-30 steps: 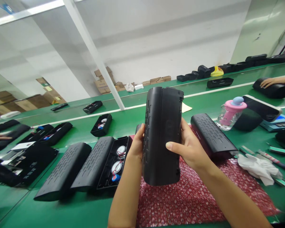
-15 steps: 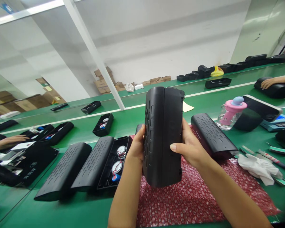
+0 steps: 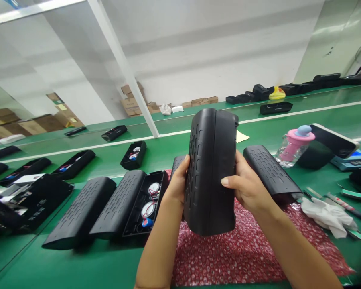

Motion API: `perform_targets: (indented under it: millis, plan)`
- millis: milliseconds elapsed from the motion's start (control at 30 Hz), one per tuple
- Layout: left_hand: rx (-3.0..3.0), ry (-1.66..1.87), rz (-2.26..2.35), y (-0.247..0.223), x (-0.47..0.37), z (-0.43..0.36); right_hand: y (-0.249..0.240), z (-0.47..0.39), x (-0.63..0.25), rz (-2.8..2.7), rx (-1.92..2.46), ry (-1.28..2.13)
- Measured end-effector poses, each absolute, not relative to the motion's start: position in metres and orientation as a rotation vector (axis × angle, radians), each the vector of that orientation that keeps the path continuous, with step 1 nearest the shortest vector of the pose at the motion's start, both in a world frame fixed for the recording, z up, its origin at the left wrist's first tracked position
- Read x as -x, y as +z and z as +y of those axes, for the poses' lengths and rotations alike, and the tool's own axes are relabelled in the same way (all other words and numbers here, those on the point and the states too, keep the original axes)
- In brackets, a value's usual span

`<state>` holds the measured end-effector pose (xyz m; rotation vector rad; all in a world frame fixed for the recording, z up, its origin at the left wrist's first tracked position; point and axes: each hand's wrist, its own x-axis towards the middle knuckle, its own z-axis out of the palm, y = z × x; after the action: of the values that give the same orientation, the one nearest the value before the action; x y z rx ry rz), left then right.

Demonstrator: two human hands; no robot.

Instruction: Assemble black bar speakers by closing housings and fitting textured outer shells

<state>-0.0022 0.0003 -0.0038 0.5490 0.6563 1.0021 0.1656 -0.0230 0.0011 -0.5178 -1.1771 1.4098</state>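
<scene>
Between both hands I hold a black speaker housing (image 3: pixel 215 172) upright, above red bubble wrap (image 3: pixel 216 261). Its slotted grille faces left and a plain side faces me. My left hand (image 3: pixel 178 180) grips the grille side, thumb on the edge. On the other side my right hand (image 3: pixel 246 182) is closed round the housing, its thumb lying on the plain side. The fingers behind are hidden. To the left, an open housing (image 3: pixel 144 204) shows two round white speakers, red wires and a blue part. Another black housing (image 3: pixel 269 172) lies right of my right hand.
Two slotted black shells (image 3: pixel 81 212) lie at left, near a black box (image 3: pixel 33 204). A pink-lidded bottle (image 3: pixel 295 146), a phone (image 3: pixel 333 138), white tissue (image 3: pixel 327 214) and pens (image 3: pixel 349 204) lie at right. More housings (image 3: pixel 134 154) stand along the green conveyor.
The held housing has shifted slightly right and tilted a little, with both hands still on it. Other people's hands at the far left and far right have gone out of view.
</scene>
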Motion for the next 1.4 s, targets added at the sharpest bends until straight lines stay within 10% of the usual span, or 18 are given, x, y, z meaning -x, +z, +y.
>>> perform_targets:
  millis: [1400]
  plan:
    - [-0.618,1.011,0.637,-0.0073,0.0073,0.0012,0.004,-0.0326,-0.1624,-1.24,0.488,1.336]
